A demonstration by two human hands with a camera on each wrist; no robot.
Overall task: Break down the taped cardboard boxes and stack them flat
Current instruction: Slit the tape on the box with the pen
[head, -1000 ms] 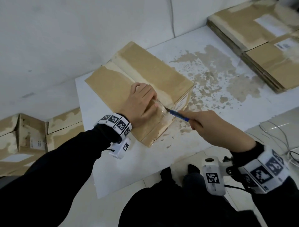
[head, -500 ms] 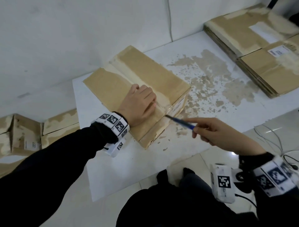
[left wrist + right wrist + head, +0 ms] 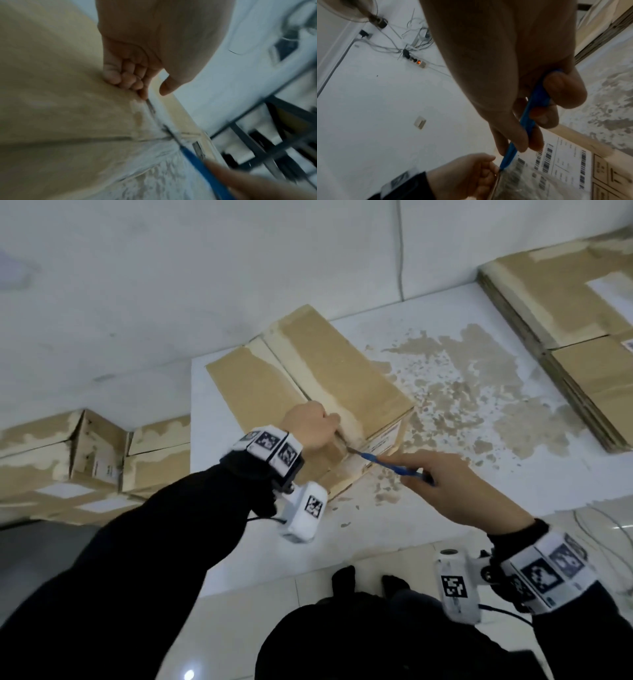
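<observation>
My left hand [image 3: 310,426] curls its fingers into the near seam of the cardboard box [image 3: 329,381] on the table [image 3: 445,508]. My right hand [image 3: 455,491] pinches the blue knife [image 3: 387,463], its tip at this seam. I cannot see inside the box.

1 taped box [image 3: 318,378], 1 blue knife [image 3: 390,465], 2 hands, 2 flattened stacks

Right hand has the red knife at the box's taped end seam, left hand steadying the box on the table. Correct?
Not quite: the knife is blue, not red, as the head view shows. The rest holds: the right hand holds it at the taped end seam of the box, and the left hand steadies the box on the table.
</observation>
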